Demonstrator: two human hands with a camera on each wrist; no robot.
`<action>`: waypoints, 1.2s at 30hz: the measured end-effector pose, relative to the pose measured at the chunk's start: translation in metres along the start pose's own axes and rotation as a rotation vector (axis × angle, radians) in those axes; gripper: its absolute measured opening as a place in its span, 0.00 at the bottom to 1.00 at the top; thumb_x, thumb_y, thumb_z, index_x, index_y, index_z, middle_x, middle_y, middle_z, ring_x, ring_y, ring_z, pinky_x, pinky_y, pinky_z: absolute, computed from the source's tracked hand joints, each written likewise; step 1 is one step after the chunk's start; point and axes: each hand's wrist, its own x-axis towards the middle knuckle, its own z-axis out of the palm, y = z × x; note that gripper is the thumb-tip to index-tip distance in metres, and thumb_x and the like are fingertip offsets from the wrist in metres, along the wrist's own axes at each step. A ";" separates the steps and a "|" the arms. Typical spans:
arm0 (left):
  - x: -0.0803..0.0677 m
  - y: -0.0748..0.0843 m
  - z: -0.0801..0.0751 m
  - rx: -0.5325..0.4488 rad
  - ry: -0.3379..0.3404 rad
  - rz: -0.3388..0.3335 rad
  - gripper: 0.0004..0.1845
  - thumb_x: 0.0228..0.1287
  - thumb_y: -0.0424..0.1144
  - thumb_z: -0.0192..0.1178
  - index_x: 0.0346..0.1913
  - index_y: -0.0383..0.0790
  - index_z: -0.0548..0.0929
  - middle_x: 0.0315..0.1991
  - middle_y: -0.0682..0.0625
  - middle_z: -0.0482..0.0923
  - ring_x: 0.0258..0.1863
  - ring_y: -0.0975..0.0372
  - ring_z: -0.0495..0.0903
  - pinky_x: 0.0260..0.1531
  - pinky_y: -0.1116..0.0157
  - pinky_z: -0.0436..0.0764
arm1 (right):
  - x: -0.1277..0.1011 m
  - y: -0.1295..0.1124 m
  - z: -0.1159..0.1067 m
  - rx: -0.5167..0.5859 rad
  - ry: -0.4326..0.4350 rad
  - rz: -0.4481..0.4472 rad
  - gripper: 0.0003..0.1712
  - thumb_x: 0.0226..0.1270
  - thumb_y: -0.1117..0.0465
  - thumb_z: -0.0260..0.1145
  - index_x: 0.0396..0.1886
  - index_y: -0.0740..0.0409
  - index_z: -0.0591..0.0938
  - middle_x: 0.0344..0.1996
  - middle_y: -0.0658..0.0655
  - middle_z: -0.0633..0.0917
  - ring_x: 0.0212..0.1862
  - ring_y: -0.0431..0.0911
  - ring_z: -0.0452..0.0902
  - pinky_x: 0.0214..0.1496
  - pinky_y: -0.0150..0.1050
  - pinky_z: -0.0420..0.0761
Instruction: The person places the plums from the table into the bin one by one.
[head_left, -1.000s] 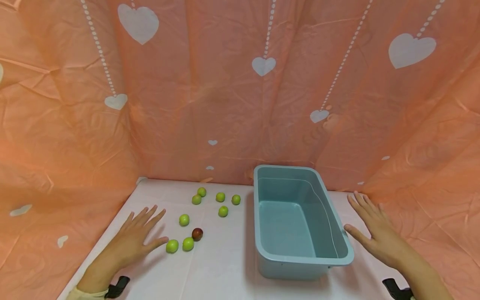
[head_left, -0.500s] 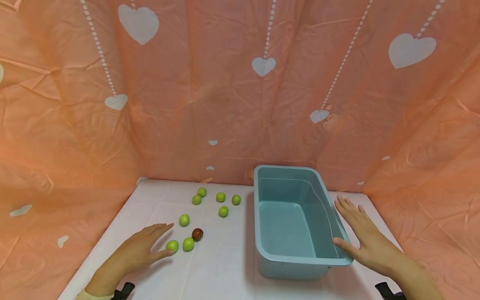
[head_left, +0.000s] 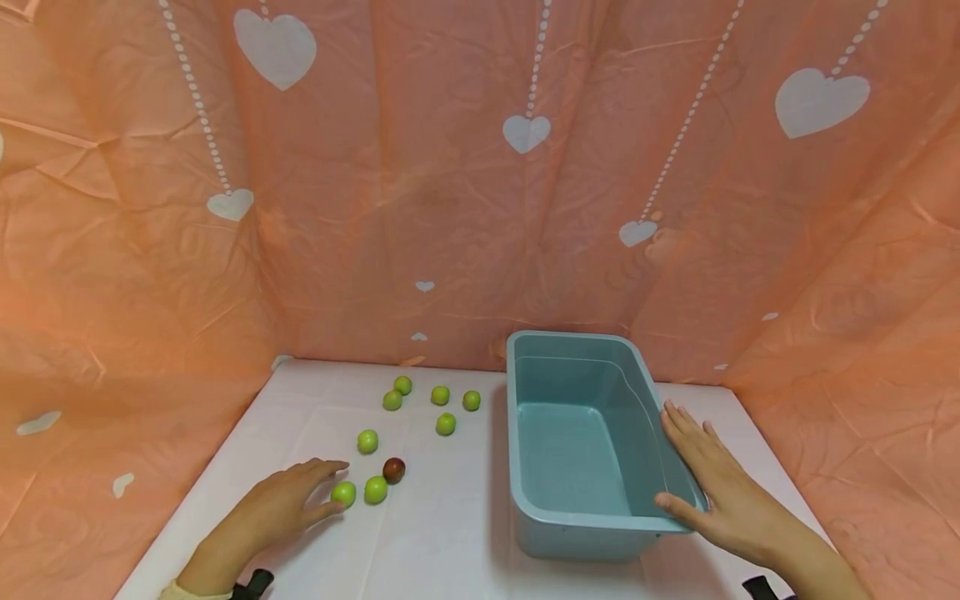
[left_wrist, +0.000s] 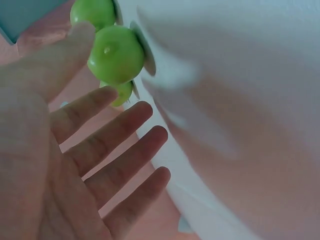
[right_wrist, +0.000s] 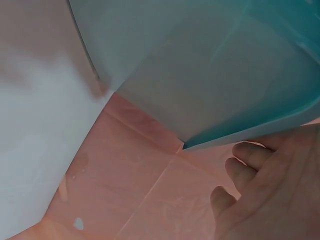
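In the head view my left hand (head_left: pixel 288 500) is spread around a small round green fruit (head_left: pixel 343 494), thumb on the near side and fingers on the far side. The left wrist view shows that green fruit (left_wrist: pixel 117 55) between thumb and fingertips, with the fingers extended and not closed on it. Beside it lie another green fruit (head_left: pixel 376 490) and a dark red-brown one (head_left: pixel 393 470). On the right, my right hand (head_left: pixel 723 496) rests at the right rim of a grey-blue plastic tub (head_left: pixel 592 523), its thumb over the rim and its fingers fairly straight along the outer side.
Several more green fruits (head_left: pixel 446 424) lie scattered farther back on the white table (head_left: pixel 442 517). The tub's inside floor shows bare. An orange curtain (head_left: pixel 450 208) with white hearts encloses the table at the back and both sides.
My left hand has lowered and moved right to the near-left green fruit. My right hand has come left from beside the tub onto its rim. Fruits and tub stay put.
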 end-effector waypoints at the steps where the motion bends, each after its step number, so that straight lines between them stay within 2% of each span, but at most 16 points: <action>1: 0.001 0.000 0.001 0.002 -0.005 -0.006 0.30 0.66 0.59 0.74 0.66 0.49 0.84 0.60 0.47 0.85 0.59 0.47 0.85 0.57 0.40 0.83 | -0.001 0.000 0.000 0.000 -0.003 0.002 0.61 0.65 0.48 0.80 0.85 0.70 0.57 0.86 0.61 0.56 0.87 0.39 0.37 0.85 0.32 0.33; 7: 0.002 0.001 0.003 -0.007 -0.009 -0.034 0.23 0.68 0.53 0.74 0.61 0.50 0.86 0.57 0.50 0.87 0.56 0.49 0.86 0.58 0.42 0.83 | -0.004 -0.001 0.001 0.004 -0.024 0.032 0.61 0.66 0.49 0.79 0.86 0.68 0.55 0.87 0.62 0.55 0.87 0.38 0.36 0.84 0.30 0.32; 14: 0.002 0.001 0.004 0.024 0.033 0.027 0.18 0.67 0.48 0.76 0.56 0.50 0.87 0.49 0.56 0.87 0.49 0.55 0.87 0.51 0.48 0.86 | -0.006 -0.002 0.002 0.023 -0.040 0.055 0.62 0.67 0.49 0.79 0.87 0.66 0.53 0.87 0.58 0.51 0.87 0.36 0.34 0.83 0.26 0.32; 19: 0.002 0.001 0.006 0.037 0.062 0.057 0.17 0.65 0.48 0.77 0.53 0.51 0.87 0.45 0.61 0.85 0.44 0.60 0.86 0.46 0.52 0.86 | -0.006 -0.002 0.004 0.017 -0.035 0.045 0.62 0.66 0.48 0.79 0.87 0.66 0.53 0.86 0.64 0.55 0.87 0.36 0.35 0.83 0.26 0.33; 22: 0.002 0.001 0.006 0.044 0.065 0.050 0.16 0.64 0.48 0.77 0.51 0.53 0.86 0.42 0.64 0.83 0.41 0.64 0.84 0.44 0.55 0.85 | -0.006 -0.001 0.005 0.011 -0.032 0.040 0.62 0.66 0.48 0.79 0.86 0.67 0.54 0.85 0.68 0.57 0.87 0.36 0.35 0.83 0.27 0.33; 30: 0.002 -0.001 0.010 0.053 0.062 0.095 0.14 0.67 0.45 0.76 0.52 0.50 0.87 0.45 0.63 0.84 0.43 0.66 0.83 0.47 0.57 0.87 | -0.007 -0.003 0.005 0.025 -0.049 0.061 0.61 0.67 0.48 0.78 0.87 0.66 0.53 0.85 0.68 0.57 0.87 0.35 0.34 0.82 0.25 0.33; 36: 0.006 -0.001 0.008 0.051 0.073 0.095 0.14 0.66 0.44 0.76 0.52 0.51 0.88 0.45 0.63 0.84 0.45 0.65 0.84 0.48 0.56 0.87 | -0.007 -0.004 0.004 0.023 -0.047 0.073 0.61 0.68 0.48 0.78 0.87 0.65 0.53 0.86 0.66 0.56 0.87 0.35 0.33 0.82 0.24 0.34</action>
